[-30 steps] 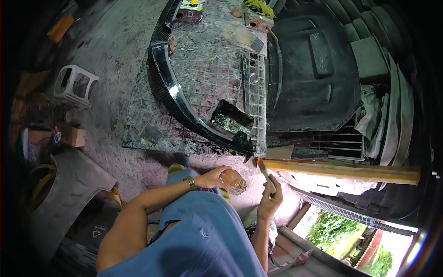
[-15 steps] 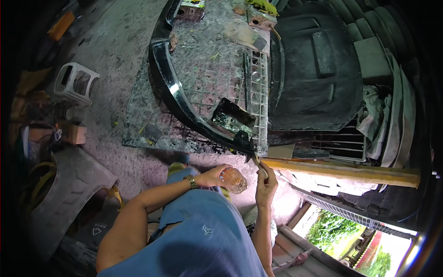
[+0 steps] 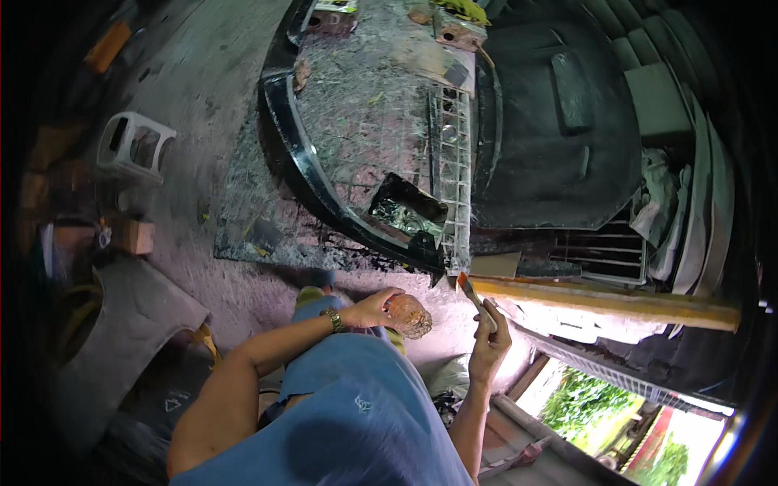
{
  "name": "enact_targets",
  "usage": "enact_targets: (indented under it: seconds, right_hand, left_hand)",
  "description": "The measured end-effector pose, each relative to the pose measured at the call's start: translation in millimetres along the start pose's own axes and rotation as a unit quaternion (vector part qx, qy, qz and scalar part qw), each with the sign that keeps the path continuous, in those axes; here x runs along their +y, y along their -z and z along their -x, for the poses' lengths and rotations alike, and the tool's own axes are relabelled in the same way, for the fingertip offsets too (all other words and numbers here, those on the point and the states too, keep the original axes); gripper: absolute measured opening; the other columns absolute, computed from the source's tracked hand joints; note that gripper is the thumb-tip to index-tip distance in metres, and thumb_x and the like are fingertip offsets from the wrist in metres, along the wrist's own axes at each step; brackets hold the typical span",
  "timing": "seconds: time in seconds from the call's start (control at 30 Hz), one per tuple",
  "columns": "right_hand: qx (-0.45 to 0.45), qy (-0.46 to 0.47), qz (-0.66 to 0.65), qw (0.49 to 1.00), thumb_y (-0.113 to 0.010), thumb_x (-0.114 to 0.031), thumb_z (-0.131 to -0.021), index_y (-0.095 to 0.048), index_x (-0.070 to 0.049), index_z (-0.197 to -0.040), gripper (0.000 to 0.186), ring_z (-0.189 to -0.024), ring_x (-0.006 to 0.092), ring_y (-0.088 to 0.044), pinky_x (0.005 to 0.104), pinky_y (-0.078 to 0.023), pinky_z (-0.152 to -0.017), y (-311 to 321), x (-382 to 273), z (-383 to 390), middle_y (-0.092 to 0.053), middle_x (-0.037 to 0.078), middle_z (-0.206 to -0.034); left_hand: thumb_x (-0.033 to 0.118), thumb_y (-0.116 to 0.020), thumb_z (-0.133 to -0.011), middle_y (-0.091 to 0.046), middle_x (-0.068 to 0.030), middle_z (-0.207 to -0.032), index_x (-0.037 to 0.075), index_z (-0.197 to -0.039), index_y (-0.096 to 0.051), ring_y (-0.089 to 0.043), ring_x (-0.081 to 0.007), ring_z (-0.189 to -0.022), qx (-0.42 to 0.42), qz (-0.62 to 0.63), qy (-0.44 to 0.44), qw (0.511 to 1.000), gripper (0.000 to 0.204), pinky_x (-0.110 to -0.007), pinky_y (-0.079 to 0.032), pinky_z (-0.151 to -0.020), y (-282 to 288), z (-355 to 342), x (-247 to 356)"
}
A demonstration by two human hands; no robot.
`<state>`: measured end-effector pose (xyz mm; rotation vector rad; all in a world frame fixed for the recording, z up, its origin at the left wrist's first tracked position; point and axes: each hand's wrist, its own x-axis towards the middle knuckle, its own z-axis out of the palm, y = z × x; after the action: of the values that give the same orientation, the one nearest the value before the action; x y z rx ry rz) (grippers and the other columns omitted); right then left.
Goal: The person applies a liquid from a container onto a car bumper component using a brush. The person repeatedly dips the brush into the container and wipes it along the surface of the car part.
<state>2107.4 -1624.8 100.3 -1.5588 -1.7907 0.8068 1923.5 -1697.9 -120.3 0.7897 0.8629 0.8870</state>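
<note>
Bumper (image 3: 324,190) = landmark: long black car part lying on the floor, curved, long axis running from far end near top of view down to a near tip just ahead of the person.

- R hand (image 3: 489,338): closed around handle of a small brush (image 3: 472,295). Brush points up and away from hand, bristle end toward bumper's near tip. Bristles close to tip, look just short of it; can't tell if touching.
- L hand (image 3: 374,309): wrapped on a small brownish cup (image 3: 409,316), held to the L of the brush, nearer the person than the bumper tip. Contents not readable.
- Hands apart, cup between them; neither on the bumper itself.
- R hand is the nearer 1 to the bumper tip. Tip lies ahead of and slightly L of R hand. Brush axis runs roughly along that line.
- White grille piece (image 3: 452,174) lies along bumper's inner side, near end by the tip. Rect. cut-out (image 3: 405,212) w/ shiny lining just L of it.
- Wooden plank (image 3: 600,301) runs R from bumper tip, just beyond R hand.
- Dark moulded panel (image 3: 559,121) to R of bumper, past grille.
- White stool (image 3: 134,146) well L of bumper.
- Floor rough, littered w/ debris around bumper.
</note>
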Motion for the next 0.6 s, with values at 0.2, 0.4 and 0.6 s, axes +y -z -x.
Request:
enact_targets:
  seconds: [0.2, 0.4, 0.6]
  right_hand:
    - [-0.014, -0.084, -0.04, 0.996, -0.057, -0.017, -0.097, -0.064, -0.005, -0.122, 0.029, -0.064, 0.0058, -0.046, 0.0218, -0.038, -0.056, -7.2, 33.6, -6.8, -0.063, 0.002, -0.085]
    - [0.045, -0.067, -0.083, 0.993, -0.059, -0.008, -0.094, -0.063, 0.0, -0.119, 0.026, -0.065, 0.0106, -0.045, 0.0255, -0.037, -0.058, -22.9, 59.2, -5.1, -0.053, 0.005, -0.078]
    - [0.009, -0.077, -0.105, 0.991, -0.061, 0.0, -0.088, -0.063, -0.001, -0.118, 0.03, -0.06, 0.0194, -0.05, 0.0318, -0.047, -0.065, -28.0, 71.5, -2.8, -0.051, 0.009, -0.076]
  left_hand:
    - [0.033, -0.086, -0.071, -0.045, -0.0142, -0.135, 0.002, -0.143, -0.029, -0.048, -0.0235, -0.122, 0.005, 0.0, 0.059, 0.998, 0.097, -0.035, -0.043, -0.102, 1.9, 2.5, 9.0]
    - [0.015, -0.081, -0.077, -0.044, -0.0087, -0.132, 0.006, -0.145, -0.028, -0.049, -0.0175, -0.119, 0.012, 0.024, 0.11, 0.994, 0.086, -0.034, -0.043, -0.1, -4.5, -2.6, 21.3]
    - [0.01, -0.077, -0.081, -0.039, -0.0096, -0.136, 0.004, -0.147, -0.022, -0.046, -0.0182, -0.124, 0.014, 0.004, 0.174, 0.985, 0.087, -0.034, -0.042, -0.103, -9.4, -8.8, 21.5]
